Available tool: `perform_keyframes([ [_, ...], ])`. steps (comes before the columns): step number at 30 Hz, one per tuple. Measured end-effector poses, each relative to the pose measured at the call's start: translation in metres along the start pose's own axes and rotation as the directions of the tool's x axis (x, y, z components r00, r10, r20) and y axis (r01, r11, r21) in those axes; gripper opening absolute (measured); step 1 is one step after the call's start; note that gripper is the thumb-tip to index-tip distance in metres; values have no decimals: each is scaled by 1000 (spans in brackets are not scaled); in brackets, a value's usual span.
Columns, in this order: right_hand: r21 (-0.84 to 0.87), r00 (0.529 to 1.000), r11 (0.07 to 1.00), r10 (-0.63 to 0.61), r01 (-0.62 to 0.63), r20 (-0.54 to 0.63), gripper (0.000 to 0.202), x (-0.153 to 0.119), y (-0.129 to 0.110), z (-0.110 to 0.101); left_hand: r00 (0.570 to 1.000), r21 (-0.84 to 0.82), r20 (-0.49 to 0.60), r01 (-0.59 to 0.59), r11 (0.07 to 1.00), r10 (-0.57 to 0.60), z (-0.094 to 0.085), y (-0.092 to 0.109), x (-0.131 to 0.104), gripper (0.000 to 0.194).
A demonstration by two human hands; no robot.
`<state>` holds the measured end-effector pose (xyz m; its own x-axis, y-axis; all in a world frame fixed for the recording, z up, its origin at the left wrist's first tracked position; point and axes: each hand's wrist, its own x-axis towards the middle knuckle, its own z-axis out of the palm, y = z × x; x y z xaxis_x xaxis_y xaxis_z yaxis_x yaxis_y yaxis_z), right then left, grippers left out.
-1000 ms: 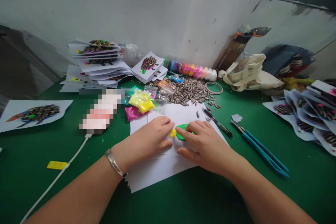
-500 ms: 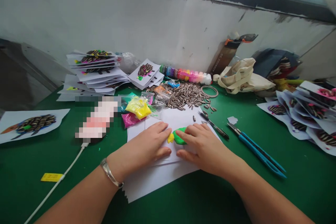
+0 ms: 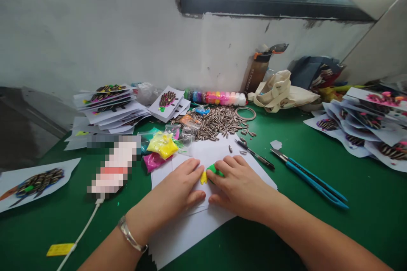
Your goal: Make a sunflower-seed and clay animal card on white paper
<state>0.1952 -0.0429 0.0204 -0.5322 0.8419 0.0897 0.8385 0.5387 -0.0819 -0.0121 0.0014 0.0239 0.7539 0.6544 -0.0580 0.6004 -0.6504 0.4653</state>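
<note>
While both hands rest on the stacked white paper (image 3: 187,237), the green clay (image 3: 212,170) lies flat near the middle of it, partly under the fingers of the right hand (image 3: 235,186). Its rounded left end points toward the left hand (image 3: 184,184); its long axis seems to run left to right, though the covering fingers make that hard to judge. The yellow clay (image 3: 204,177), a smaller piece, sits just beside that rounded end, its longer direction running from the near side to the far side, its near edge uneven.

The right hand's fingers are bent and spread over the green clay, pressing rather than gripping, with the thumb apart from them on the paper. The left hand's fingers lie close together, slightly bent and closed around nothing, their tips beside the yellow clay; its thumb is held away.

Beyond the hands, a heap of striped seeds (image 3: 219,123) spreads across the green table (image 3: 270,237). On the right, a black pen (image 3: 256,154) and a blue-handled tool (image 3: 313,180) both slant from far left to near right, the tool's metal end pointing away. A bagged yellow lump (image 3: 163,144) lies beyond the left hand.
</note>
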Motion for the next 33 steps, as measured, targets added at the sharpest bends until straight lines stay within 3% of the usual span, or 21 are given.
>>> perform_keyframes([
  [6,48,999,999,23,-21,-44,43,1,3,4,999,13,-13,-40,999,41,4,-6,0,38],
  [21,71,1000,997,7,-5,-16,40,3,4,2,999,27,-7,-42,999,43,5,-8,-1,38],
  [26,77,995,993,91,-87,-45,43,2,9,-1,999,20,-19,-40,999,40,8,-12,0,44],
  [33,70,998,997,47,-45,-29,43,4,10,5,1000,36,1,-24,999,24,8,-10,0,46],
])
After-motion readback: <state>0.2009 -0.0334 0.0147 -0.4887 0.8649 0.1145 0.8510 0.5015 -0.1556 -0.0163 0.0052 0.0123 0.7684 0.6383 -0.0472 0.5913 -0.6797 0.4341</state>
